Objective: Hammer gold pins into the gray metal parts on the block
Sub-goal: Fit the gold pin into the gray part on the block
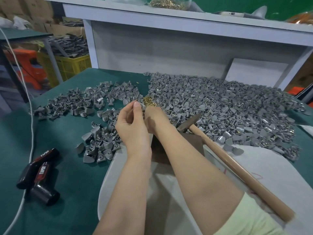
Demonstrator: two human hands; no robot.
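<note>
My left hand (130,128) is raised over the dark block (193,145), thumb and fingers curled, pinching what looks like a small gray metal part (144,107). My right hand (155,117) is close behind it, beside a small heap of gold pins (149,100); its fingers are hidden. A wooden-handled hammer (220,150) lies untouched, its head at the block's far edge and its handle running toward me on the right. A large heap of gray parts (220,106) covers the table's right side.
Smaller spreads of gray parts lie far left (81,104) and near left (100,145). The block sits on a pale pad (254,158) on the green table (67,184). Black tools (39,170) and a white cable (31,133) lie at left. A bag of gold pins (167,4) rests on the shelf.
</note>
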